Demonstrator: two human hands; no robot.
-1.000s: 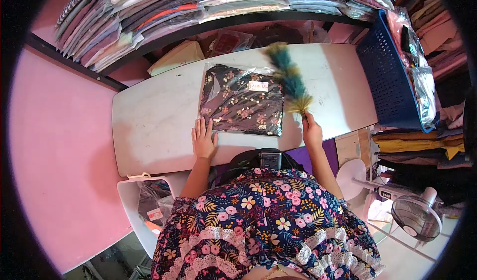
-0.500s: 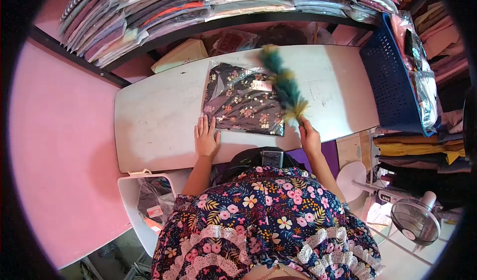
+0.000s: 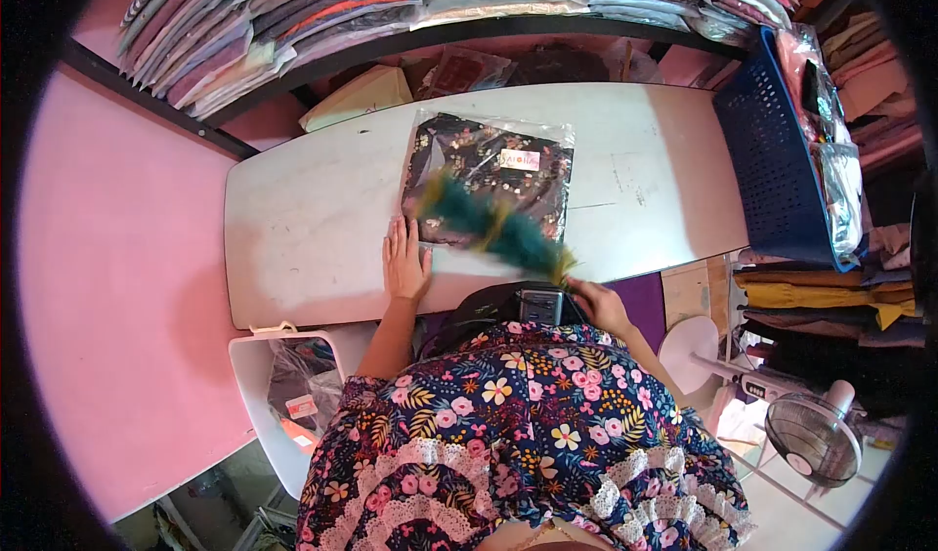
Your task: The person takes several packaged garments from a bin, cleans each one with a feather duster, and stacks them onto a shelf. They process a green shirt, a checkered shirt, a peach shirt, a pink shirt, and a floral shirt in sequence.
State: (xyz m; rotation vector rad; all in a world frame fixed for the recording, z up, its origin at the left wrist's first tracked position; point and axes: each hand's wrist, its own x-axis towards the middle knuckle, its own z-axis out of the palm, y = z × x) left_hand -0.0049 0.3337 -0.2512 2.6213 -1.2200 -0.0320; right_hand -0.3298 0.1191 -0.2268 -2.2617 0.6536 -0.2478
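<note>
A dark floral garment in a clear plastic bag lies on the white table, with a small white and pink label on it. My left hand rests with fingers spread at the bag's lower left corner. My right hand is closed round the base of a green and yellow feather duster, near the table's front edge. The duster is blurred by motion and lies across the lower part of the bag, hiding some of it.
Bagged clothes are stacked on a shelf behind the table. A blue basket with bagged items stands at the right. A white bin holds bagged items at the lower left. A fan is at the lower right.
The duster has swung left and down across the bag. My right hand has moved down and slightly left, towards my body. My left hand has stayed nearly in place.
</note>
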